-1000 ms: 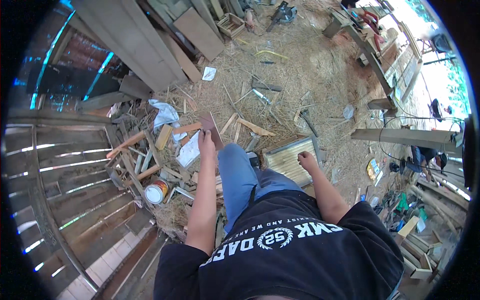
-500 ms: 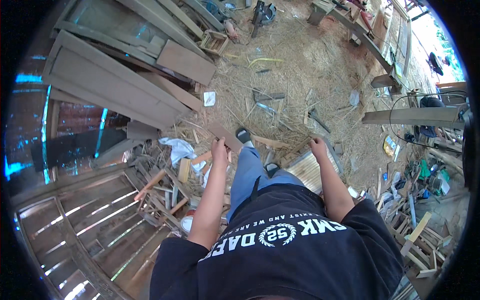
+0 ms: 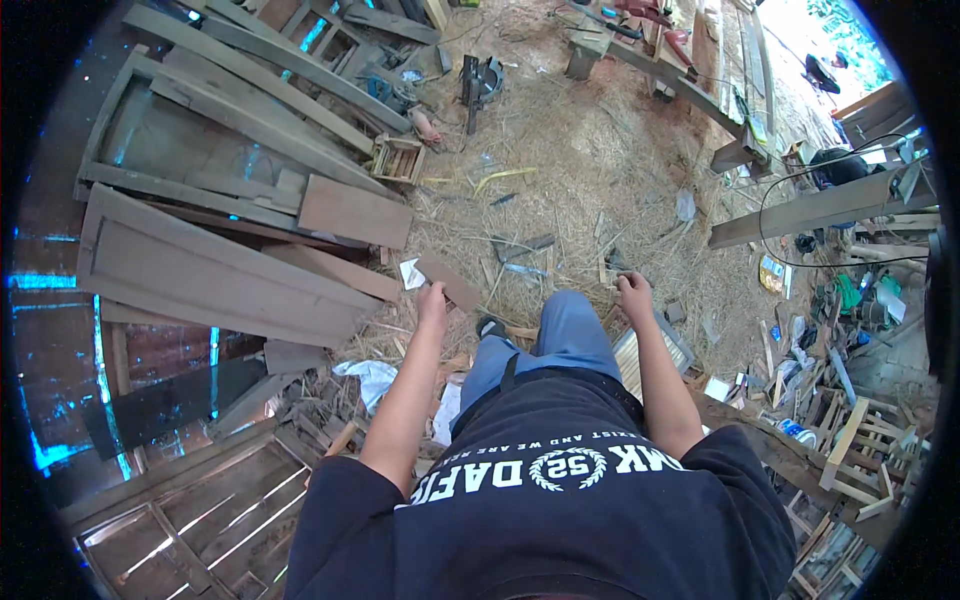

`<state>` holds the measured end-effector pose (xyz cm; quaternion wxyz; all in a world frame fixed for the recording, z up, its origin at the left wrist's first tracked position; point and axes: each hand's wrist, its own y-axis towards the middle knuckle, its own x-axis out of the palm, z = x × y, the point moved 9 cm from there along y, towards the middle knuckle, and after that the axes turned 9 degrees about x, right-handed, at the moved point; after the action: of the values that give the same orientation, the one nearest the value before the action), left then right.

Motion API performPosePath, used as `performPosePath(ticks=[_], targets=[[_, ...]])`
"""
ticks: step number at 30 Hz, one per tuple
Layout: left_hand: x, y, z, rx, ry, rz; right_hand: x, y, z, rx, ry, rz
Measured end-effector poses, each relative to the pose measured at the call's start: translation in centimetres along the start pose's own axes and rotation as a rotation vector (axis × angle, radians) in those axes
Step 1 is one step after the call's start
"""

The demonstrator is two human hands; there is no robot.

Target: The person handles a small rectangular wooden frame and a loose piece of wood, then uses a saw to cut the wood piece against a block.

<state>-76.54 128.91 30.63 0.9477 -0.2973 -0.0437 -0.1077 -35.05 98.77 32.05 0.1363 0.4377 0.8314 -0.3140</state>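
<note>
My left hand [image 3: 431, 302] is closed on the near end of a small flat brown board [image 3: 452, 283], which points away to the right over the straw-covered floor. Out to the right, my right hand [image 3: 634, 296] is closed, with its fingers curled in. Whether anything small is inside it cannot be made out. Beneath that hand lies a pale ribbed panel [image 3: 632, 365], partly hidden by my forearm and leg. A white scrap [image 3: 410, 273] shows just behind the board.
Large wooden panels [image 3: 220, 265] lean at the left. A small wooden crate [image 3: 399, 160] and a dark power tool [image 3: 480, 90] sit farther off. At the right, a thick beam [image 3: 800, 212] juts in above scattered scraps. Wood offcuts [image 3: 845, 450] pile up at the lower right.
My right leg has swung forward, its knee now high between my hands. The surroundings have shifted as I move ahead. The board stays in my left hand.
</note>
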Motion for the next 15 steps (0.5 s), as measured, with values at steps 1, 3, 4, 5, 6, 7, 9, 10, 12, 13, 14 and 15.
performPosePath(ticks=[1,3,4,5,6,7,9,10,12,13,14,15], targets=[[0.1,0.6,1.1,0.005,0.044,0.009,1.0,-0.6,-1.5,0.093,0.019,-0.030],[2.9,2.5,2.8,0.032,0.039,-0.038,0.1,0.4,-2.9,0.081,0.042,-0.002],[4.6,3.3,3.6,0.062,0.034,-0.085,-0.6,1.2,-3.6,0.068,0.068,0.027],[6.9,3.8,4.3,0.059,0.029,-0.096,-1.7,2.6,-3.4,0.048,0.080,0.047],[9.3,4.3,5.0,0.063,0.046,-0.124,-2.5,3.9,-3.0,0.047,0.075,0.056],[10.8,5.0,5.4,0.070,0.066,-0.138,-2.6,4.7,-3.4,0.048,0.114,0.050],[13.8,6.8,6.7,0.117,0.084,-0.152,-2.8,7.7,-4.6,0.048,0.150,0.036],[15.2,7.7,7.1,0.158,0.107,-0.173,-2.6,9.2,-5.3,0.047,0.139,0.035],[18.2,10.0,7.7,0.181,0.138,-0.190,-2.1,12.3,-6.4,0.054,0.123,0.023],[20.4,11.6,8.3,0.224,0.160,-0.220,-2.1,14.7,-7.5,0.029,0.144,0.012],[22.0,13.3,8.6,0.224,0.155,-0.213,-2.0,17.1,-8.6,0.005,0.165,0.000],[23.8,15.1,9.0,0.240,0.196,-0.223,-1.6,19.5,-9.4,0.002,0.161,-0.007]])
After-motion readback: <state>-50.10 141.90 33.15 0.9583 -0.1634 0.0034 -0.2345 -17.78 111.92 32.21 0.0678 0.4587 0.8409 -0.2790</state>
